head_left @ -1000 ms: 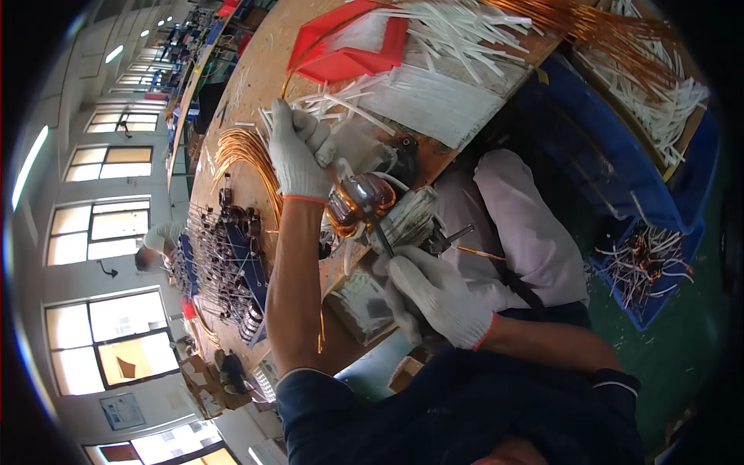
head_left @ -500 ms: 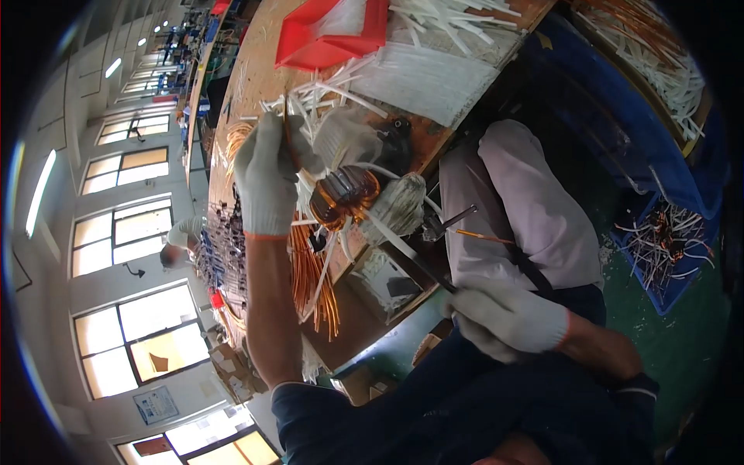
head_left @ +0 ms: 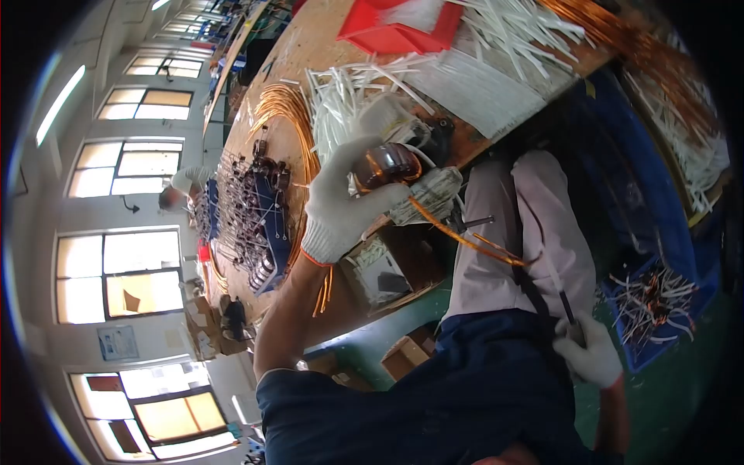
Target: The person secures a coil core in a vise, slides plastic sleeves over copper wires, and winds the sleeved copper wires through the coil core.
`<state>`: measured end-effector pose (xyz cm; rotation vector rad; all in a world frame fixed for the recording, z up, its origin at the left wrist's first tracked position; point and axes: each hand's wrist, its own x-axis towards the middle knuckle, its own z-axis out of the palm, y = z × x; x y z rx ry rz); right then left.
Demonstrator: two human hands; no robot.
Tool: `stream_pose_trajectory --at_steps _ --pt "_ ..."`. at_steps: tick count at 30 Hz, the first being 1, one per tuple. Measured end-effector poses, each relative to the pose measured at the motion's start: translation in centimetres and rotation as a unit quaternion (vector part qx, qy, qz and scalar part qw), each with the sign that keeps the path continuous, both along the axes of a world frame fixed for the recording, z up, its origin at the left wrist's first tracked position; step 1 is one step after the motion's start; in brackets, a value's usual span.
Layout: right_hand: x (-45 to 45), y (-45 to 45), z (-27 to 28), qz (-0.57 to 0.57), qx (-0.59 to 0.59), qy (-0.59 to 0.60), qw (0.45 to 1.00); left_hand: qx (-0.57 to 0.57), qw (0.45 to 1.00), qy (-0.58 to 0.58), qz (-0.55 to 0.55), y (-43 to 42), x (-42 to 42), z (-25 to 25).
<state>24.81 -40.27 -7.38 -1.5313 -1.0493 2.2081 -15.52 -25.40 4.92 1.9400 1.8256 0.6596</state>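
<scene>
My left hand (head_left: 345,198), in a white knitted glove, is wrapped around a ring-shaped coil (head_left: 387,164) of dark core and copper wire. The coil rests against a holder wrapped in clear plastic (head_left: 434,194), with a dark bolt (head_left: 479,222) sticking out. Copper wire (head_left: 465,242) runs from the coil across to above my lap. Down by my right thigh, my right hand (head_left: 593,353), also gloved, is closed on a thin tool (head_left: 566,307) with a dark shaft and a pale end. The fingers partly hide its handle.
White sleeving pieces (head_left: 337,105) and a copper wire bundle (head_left: 287,101) lie on the wooden bench (head_left: 267,74), near a red bin (head_left: 364,31). Several finished-looking coils (head_left: 263,201) stand left. A blue bin (head_left: 639,353) of scraps is at right; another person (head_left: 186,186) sits farther off.
My left hand has come down from a raised copper strand onto the coil. My right hand has moved right and toward my body with the tool. The view has shifted.
</scene>
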Motion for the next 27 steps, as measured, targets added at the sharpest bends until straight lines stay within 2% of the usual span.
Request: stream_pose_trajectory --at_steps 1,2,3,5,7,8,10,11,13,14,17,19,21,23,24,27 --pt "-1.6 0.3 -1.5 0.008 0.010 -0.005 1.000 -0.013 1.000 -0.021 -0.006 0.0 -0.2 0.1" --pt "-3.3 0.5 -3.3 -0.029 0.185 -0.067 0.980 -0.027 0.999 -0.043 -0.013 -0.1 -0.5 0.1" --pt "-4.2 0.9 -4.1 -0.065 0.355 -0.123 0.925 -0.018 0.999 -0.048 -0.005 -0.1 -0.8 0.0" --pt "-8.4 4.4 -0.5 -0.120 0.516 -0.064 0.846 -0.041 0.991 -0.124 -0.034 0.0 -1.4 -0.4" --pt "-11.7 6.5 1.7 -0.104 0.590 -0.046 0.799 -0.033 0.991 -0.121 -0.039 -0.1 -1.4 -0.2" --pt "-13.3 7.1 2.0 -0.098 0.596 -0.048 0.796 -0.053 0.991 -0.122 -0.030 -0.1 -1.1 0.2" --pt "-16.4 8.1 1.2 -0.114 0.506 0.008 0.855 -0.061 0.989 -0.133 -0.026 -0.3 -0.6 0.7" --pt "-17.3 8.7 0.2 -0.113 0.509 0.003 0.853 -0.058 0.988 -0.137 -0.029 -0.3 -0.8 0.6" --pt "-18.6 9.6 -1.5 -0.136 0.603 -0.041 0.785 -0.029 0.993 -0.100 -0.054 -0.2 -1.2 0.1" --pt "-18.5 9.6 -1.5 -0.136 0.603 -0.046 0.785 -0.030 0.992 -0.111 -0.050 -0.2 -1.1 0.1" --pt "-17.4 9.6 -0.2 -0.108 0.579 -0.048 0.807 0.010 0.995 -0.080 -0.054 -0.2 -0.9 -0.5" --pt "-16.1 9.5 1.7 -0.084 0.360 0.076 0.926 0.016 0.996 -0.081 -0.036 -0.4 0.2 -0.6" --pt "-15.9 9.5 2.4 -0.057 0.349 0.087 0.931 0.020 0.996 -0.080 -0.018 -0.2 0.9 -1.2" --pt "-16.7 9.6 2.8 -0.032 0.338 0.101 0.935 0.114 0.993 -0.013 -0.032 0.3 0.8 -2.6" --pt "-17.9 9.5 2.9 -0.036 0.356 0.070 0.931 0.166 0.985 -0.012 -0.047 0.7 0.3 -3.5" --pt "-20.4 9.6 1.6 -0.052 0.393 0.039 0.917 0.160 0.987 -0.022 -0.024 0.4 0.9 -3.1"
